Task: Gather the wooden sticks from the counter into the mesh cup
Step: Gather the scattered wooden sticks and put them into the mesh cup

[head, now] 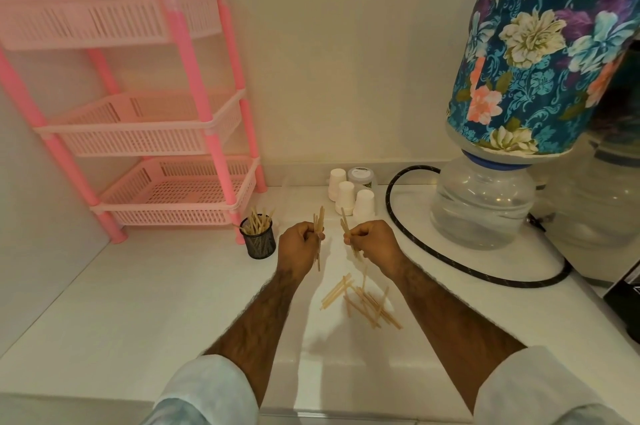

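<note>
1. Two hands of mine show in the head view, both held over the white counter [156, 303]. My left hand [299, 244] curls round a small bundle of wooden sticks [319, 220]. The bundle stands nearly upright, its ends poking out above and below my fist.
2. My right hand [372, 241] pinches a few more sticks [344, 222] between thumb and fingers, their tops tilted slightly leftward (how many I cannot count, as they blur together).
3. My hands are near each other but apart, with bare counter showing between them.
4. The loose sticks [367, 303] lie criss-crossed on the counter between my forearms, nearer the right one.
5. The mesh cup [261, 244], black, stands upright on the counter just left of my left hand, beside the foot of a pink rack [166, 133]. A sheaf of sticks [256, 222] stands in it, fanning out above the rim.
6. Beyond my hands, near the wall, three white paper cups [346, 197] stand upside down, with a lidded jar [362, 176] behind them.
7. To the right a water bottle [481, 206] sits inverted under a floral cover [540, 53], and a black hose [450, 260] loops round it on the counter.
</note>
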A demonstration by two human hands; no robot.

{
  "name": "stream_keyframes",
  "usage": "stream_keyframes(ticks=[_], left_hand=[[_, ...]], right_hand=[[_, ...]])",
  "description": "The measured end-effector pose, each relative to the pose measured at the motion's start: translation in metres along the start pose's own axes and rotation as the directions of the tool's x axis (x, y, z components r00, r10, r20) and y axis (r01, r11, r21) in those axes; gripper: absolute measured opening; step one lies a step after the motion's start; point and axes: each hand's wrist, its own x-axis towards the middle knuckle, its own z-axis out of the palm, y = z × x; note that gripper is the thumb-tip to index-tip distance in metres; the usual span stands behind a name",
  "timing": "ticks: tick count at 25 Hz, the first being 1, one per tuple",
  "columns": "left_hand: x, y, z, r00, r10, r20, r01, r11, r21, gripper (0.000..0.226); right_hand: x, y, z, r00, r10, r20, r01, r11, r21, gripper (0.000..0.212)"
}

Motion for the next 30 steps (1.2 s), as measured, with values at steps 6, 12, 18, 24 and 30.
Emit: stream_keyframes(ticks=[6, 12, 18, 24, 30], left_hand=[[0.014, -0.006, -0.029, 0.996, -0.009, -0.087, 0.004, 0.998, -0.067, 0.019], [0.046, -0.015, -0.094, 0.97, -0.025, -0.241, -0.007, 0.991, -0.133, 0.022], [0.091, -0.024, -0.142, 0.936, -0.011, -0.351, -0.024, 0.995, -0.097, 0.011], [0.125, -0.043, -0.15, 0.938, -0.003, -0.346, -0.025, 0.997, -0.077, 0.004], [0.14, -0.067, -0.132, 0.962, -0.006, -0.272, 0.002, 1.0, -0.016, 0.003]], right_hand=[[0.008, -0.018, 0.025, 0.999, -0.019, 0.025, 0.015, 0.989, 0.144, 0.003], [0.034, -0.049, 0.07, 0.997, -0.054, 0.048, 0.04, 0.968, 0.247, 0.009], [0.08, -0.077, 0.117, 0.997, -0.072, 0.035, 0.062, 0.97, 0.236, 0.015], [0.115, -0.096, 0.166, 0.995, -0.087, 0.048, 0.074, 0.968, 0.238, 0.018], [0.13, -0.088, 0.2, 0.994, -0.078, 0.072, 0.064, 0.98, 0.187, 0.004]])
